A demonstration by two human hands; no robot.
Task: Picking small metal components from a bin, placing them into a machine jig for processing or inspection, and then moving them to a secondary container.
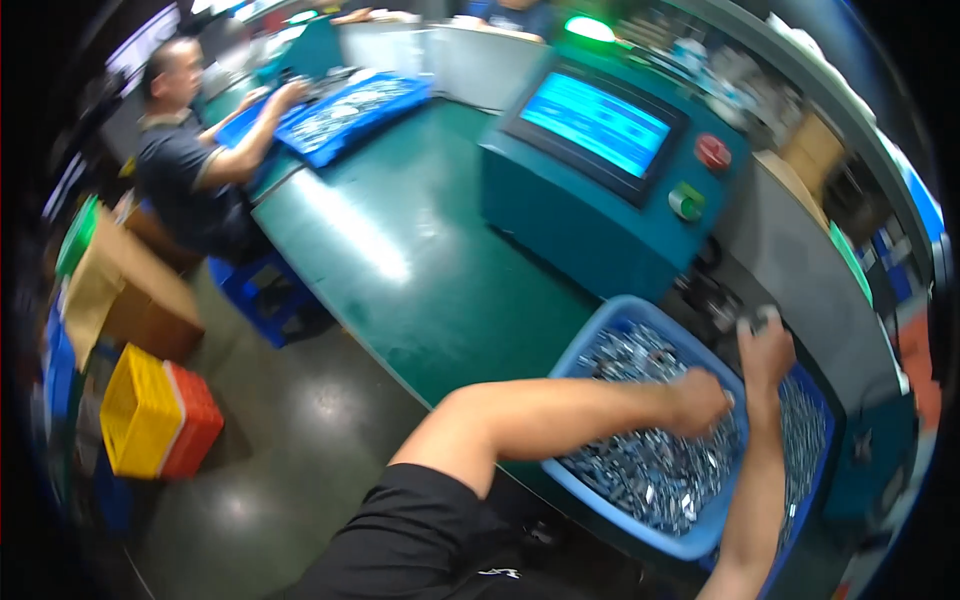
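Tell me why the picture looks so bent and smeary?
Head view: a fisheye lens bows the green table edges and blackens the corners; overhead light leaves a white glare streak on it; the screen glows washed-out blue; the left hand and right hand over the blue bin are slightly motion-blurred.

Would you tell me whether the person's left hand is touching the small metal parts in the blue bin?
Touching. The head view shows the left hand resting down on the heap of small metal parts in the blue bin, with no gap.
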